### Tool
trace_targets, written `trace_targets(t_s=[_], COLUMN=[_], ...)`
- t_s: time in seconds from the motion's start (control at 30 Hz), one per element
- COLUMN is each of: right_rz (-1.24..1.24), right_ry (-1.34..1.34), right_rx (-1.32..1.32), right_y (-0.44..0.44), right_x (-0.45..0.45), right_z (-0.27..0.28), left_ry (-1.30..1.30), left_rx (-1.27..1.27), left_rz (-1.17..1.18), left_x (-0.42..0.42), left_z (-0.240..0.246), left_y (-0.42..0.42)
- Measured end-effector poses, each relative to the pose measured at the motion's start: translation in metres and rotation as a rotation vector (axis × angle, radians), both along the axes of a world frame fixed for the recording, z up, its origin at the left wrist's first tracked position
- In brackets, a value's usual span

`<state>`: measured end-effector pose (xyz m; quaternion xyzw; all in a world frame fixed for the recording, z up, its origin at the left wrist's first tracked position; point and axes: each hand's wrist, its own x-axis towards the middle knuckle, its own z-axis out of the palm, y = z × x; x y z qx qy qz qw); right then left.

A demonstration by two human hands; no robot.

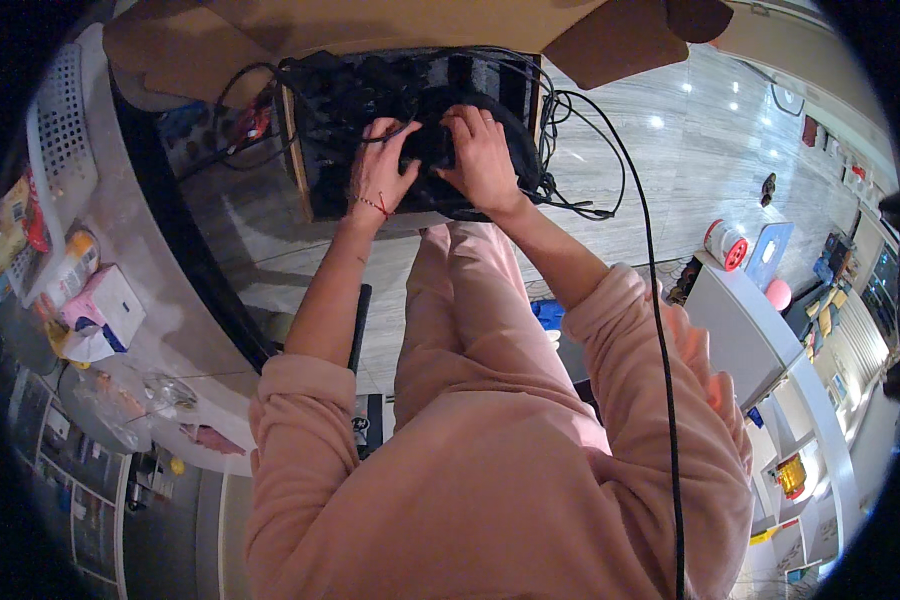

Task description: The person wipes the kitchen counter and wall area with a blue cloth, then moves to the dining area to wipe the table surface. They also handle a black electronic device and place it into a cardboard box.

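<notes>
An opened box in front of me is filled with black items that are hard to tell apart. My left hand reaches in from the near side, its thumb spread from the fingers, and a thin black cable crosses by its fingertips. To its right, my right hand lies with bent fingers on a dark rounded item. Its outline is too dark to name. Both palms face down, so whatever is beneath the fingers is hidden. Looped black cables spill over the box's right side.
Brown cardboard flaps rise along the far side. One long black cable runs down past my right arm. On the left, a counter bears a tissue box and a white perforated basket. A white cabinet stands on the right.
</notes>
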<state>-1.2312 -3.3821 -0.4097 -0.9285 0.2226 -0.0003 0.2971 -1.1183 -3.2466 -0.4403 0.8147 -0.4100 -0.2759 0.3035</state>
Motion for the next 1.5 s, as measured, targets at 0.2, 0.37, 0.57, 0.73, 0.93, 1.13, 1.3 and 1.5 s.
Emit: trace_targets(t_s=[0.2, 0.37, 0.57, 0.73, 0.93, 1.13, 1.3, 1.5], right_rz=[-0.005, -0.217, -0.425, -0.255, -0.091, -0.063, -0.173, -0.221], right_ry=[-0.22, -0.288, -0.133, -0.17, -0.122, -0.168, -0.137, -0.12], right_rx=[0.202, 0.365, 0.464, 0.331, 0.45, 0.388, 0.429, 0.437], right_y=[0.011, 0.019, 0.02, 0.016, 0.013, 0.013, 0.004, -0.003], right_x=[-0.003, -0.017, -0.039, -0.042, -0.029, -0.03, -0.036, -0.04], right_z=[0.0, 0.008, 0.004, -0.011, -0.021, -0.016, -0.015, -0.015], left_ry=[0.045, 0.087, 0.107, 0.045, -0.048, 0.021, 0.102, 0.446], left_rx=[-0.016, -0.062, -0.04, -0.077, -0.018, 0.053, -0.086, -0.13], left_rz=[0.004, 0.0, 0.145, 0.122, 0.1, 0.134, 0.236, 0.321], left_x=[-0.012, -0.013, -0.015, -0.012, -0.011, -0.007, 0.001, 0.007], left_z=[-0.008, -0.018, -0.018, -0.011, -0.003, 0.004, -0.001, -0.03], left_y=[0.0, 0.017, 0.026, 0.021, 0.01, 0.006, 0.014, 0.044])
